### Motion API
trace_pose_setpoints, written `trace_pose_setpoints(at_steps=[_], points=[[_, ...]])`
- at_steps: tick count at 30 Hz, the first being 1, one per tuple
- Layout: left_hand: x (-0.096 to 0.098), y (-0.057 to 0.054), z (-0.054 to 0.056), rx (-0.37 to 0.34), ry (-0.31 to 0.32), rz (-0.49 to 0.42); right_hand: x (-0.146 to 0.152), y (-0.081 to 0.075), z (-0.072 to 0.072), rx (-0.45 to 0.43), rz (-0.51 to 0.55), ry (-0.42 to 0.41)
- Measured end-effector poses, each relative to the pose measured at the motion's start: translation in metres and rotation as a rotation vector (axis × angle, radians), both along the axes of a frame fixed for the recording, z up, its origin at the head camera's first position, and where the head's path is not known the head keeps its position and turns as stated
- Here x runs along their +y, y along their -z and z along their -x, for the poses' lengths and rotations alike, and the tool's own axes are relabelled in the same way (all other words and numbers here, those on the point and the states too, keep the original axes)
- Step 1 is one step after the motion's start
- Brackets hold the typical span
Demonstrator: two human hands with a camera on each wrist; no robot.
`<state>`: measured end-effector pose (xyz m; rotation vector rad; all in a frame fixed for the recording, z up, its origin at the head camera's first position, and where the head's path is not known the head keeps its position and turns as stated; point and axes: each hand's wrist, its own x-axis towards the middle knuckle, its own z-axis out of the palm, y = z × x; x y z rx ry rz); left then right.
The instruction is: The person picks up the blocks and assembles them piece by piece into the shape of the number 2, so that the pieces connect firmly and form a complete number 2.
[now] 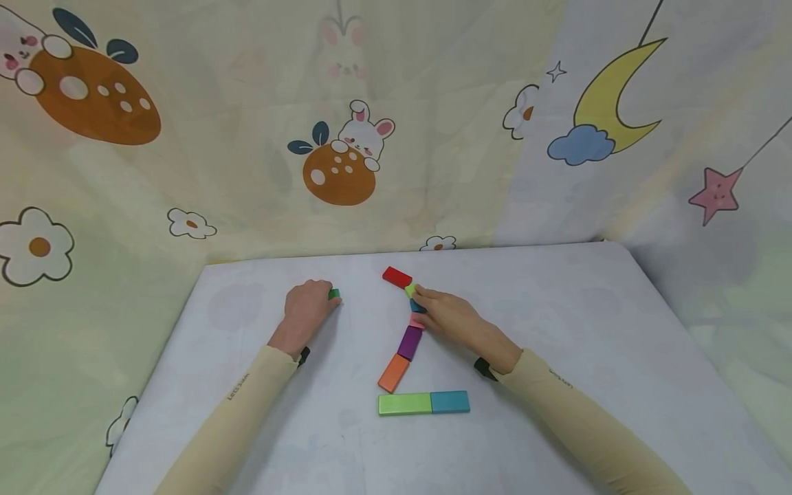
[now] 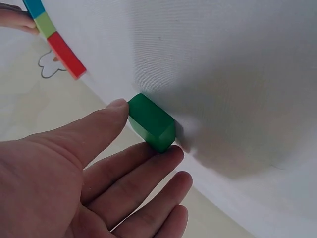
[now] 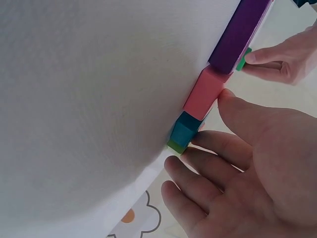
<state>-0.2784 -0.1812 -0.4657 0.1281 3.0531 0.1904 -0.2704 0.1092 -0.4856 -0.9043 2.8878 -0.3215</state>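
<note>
My left hand (image 1: 307, 307) pinches a small green block (image 2: 151, 121) between thumb and fingertips, at the left of the table. The block is mostly hidden in the head view. My right hand (image 1: 454, 317) is at a bent line of coloured blocks. Its thumb touches the pink block (image 3: 204, 93) and its index finger touches the teal block (image 3: 185, 128), with the fingers only slightly bent. Beyond these, the line has a small lime block (image 1: 410, 291) and a red block (image 1: 396, 277) at the far end. Toward me follow a purple block (image 1: 410, 342) and an orange block (image 1: 394, 372).
Nearer to me, a long lime block (image 1: 405, 404) lies end to end with a blue-teal block (image 1: 450, 401). They sit on a white-covered table (image 1: 557, 302). A printed cloth (image 1: 433, 137) hangs behind the table's far edge.
</note>
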Motion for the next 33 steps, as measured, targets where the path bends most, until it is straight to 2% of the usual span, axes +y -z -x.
trace_pose_setpoints(at_steps=[10,16,25,33], points=[[0.002,0.0,0.005,-0.023,0.044,-0.047,0.001,0.0,0.0,-0.015,-0.007,0.006],[0.001,0.001,0.011,-0.002,0.075,-0.08,0.001,0.002,0.001,-0.015,0.0,0.001],[0.008,0.006,0.031,0.032,0.122,-0.113,0.002,0.002,0.001,-0.012,0.004,-0.006],[0.021,0.007,0.046,0.036,0.192,-0.066,0.002,0.002,0.001,-0.026,0.007,0.009]])
